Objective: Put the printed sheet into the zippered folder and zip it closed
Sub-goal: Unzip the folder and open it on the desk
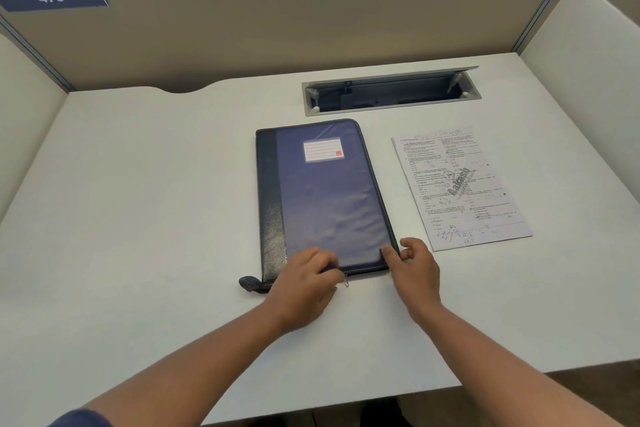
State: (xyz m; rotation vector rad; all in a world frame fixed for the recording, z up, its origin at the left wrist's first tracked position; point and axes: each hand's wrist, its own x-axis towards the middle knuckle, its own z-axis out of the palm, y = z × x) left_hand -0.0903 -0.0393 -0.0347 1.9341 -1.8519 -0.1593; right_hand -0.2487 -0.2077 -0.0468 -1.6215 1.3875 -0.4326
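I am working at a white study-carrel desk (138,218) walled by beige partition panels (277,28), with a grey recessed cable tray (391,94) open at the back. Just ahead of my hands lies the dark navy zippered folder with a clear label pocket (325,198), flat and closed; my left hand (304,284) is curled over its near edge, fingertips pinched at or right beside the small metal zipper pull (346,282), though I cannot tell whether the pull is truly gripped. My right hand (415,267) rests half-open, thumb pressing the folder's near right corner and holding nothing. The white printed sheet of dense text (460,187) lies beyond and outboard of that right hand, beside the folder and apart from it. To do this step well, I judge the right hand should pin the corner firmly while the left draws the pull steadily along the track, easing round the corner so the teeth do not snag. Count: one folder, one sheet, one zipper pull, one black tab (250,284) outboard of the left hand, two hands.
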